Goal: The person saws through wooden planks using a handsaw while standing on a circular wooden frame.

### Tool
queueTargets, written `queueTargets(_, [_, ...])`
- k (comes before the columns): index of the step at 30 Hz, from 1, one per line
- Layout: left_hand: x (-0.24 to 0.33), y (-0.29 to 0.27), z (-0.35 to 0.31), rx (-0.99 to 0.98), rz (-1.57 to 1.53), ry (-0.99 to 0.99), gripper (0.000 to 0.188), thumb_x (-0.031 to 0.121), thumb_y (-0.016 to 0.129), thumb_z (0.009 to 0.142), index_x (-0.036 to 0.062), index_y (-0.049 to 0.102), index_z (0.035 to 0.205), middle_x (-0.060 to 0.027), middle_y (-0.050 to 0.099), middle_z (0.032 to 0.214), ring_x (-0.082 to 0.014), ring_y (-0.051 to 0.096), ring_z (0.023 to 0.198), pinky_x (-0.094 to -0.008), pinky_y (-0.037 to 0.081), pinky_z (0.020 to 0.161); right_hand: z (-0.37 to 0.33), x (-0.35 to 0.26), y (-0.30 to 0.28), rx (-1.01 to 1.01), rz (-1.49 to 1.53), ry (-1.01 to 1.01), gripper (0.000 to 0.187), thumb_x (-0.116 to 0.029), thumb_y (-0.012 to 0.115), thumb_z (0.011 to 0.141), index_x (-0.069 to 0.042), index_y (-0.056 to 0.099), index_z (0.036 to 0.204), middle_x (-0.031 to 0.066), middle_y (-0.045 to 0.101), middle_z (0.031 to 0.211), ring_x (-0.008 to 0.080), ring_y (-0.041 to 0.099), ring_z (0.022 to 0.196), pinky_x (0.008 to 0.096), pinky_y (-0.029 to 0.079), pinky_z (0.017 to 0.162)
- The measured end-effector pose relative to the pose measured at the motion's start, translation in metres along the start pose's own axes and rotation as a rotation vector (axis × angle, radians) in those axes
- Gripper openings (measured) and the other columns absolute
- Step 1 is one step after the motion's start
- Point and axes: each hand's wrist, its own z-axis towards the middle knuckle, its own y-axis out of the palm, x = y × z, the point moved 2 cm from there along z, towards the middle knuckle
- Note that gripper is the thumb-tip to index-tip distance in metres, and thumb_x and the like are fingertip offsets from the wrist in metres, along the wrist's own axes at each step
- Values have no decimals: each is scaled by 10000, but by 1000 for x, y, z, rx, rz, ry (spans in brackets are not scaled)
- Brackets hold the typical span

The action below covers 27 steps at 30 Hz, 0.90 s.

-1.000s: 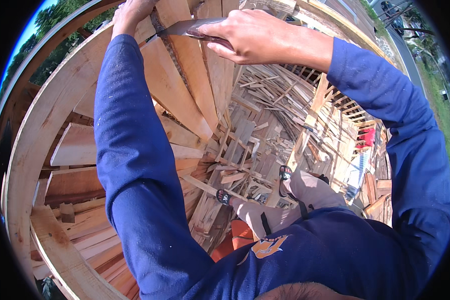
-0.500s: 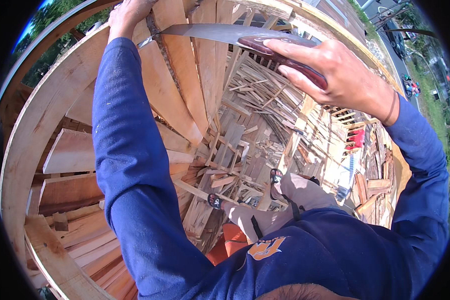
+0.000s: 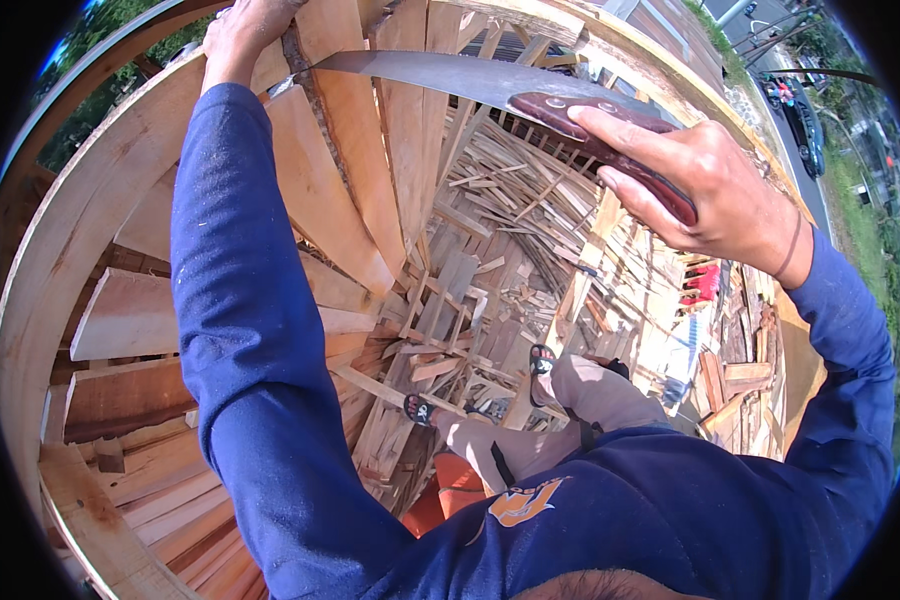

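Right grip (image 3: 720, 185), handsaw (image 3: 500, 86) farther right

Dk car (image 3: 810, 140) nr grass (image 3: 850, 200), upper R; red item (image 3: 703, 284) nr wood strips (image 3: 515, 170).

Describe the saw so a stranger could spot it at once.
From the blue sleeve at the picture's right, go up to the right hand. It grips the saw, which points left. A grey blade and dark reddish-brown handle set it apart from the pale boards.

Sunlit floor (image 3: 502, 248), scattered wood scraps (image 3: 515, 178); grass (image 3: 854, 225), dark car (image 3: 810, 140) beyond.
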Motion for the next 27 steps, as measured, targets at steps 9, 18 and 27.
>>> queueTargets(9, [57, -12, 5, -34, 30, 2, 611, 567, 519, 934, 61, 599, 1268, -240, 654, 1222, -417, 623, 1141, -521, 460, 989, 120, 58, 90, 209, -98, -158, 360, -277, 591, 978, -101, 627, 1290, 193, 648, 695, 347, 639, 620, 440, 519, 592])
queueTargets(18, [36, -5, 4, 12, 30, 42, 615, 610, 508, 927, 110, 635, 1261, -191, 680, 1207, -375, 640, 1138, -533, 466, 966, 16, 13, 16, -35, 11, 119, 304, -192, 614, 921, -40, 668, 1178, 201, 668, 730, 361, 673, 677, 452, 543, 630])
queueTargets(27, [3, 17, 25, -105, -7, 68, 728, 701, 469, 913, 174, 556, 1408, -174, 617, 1335, -355, 554, 1272, -483, 434, 1038, 14, -9, -23, -65, -38, 50, 222, -190, 563, 958, -20, 669, 1056, 203, 657, 740, 369, 662, 682, 468, 543, 658])
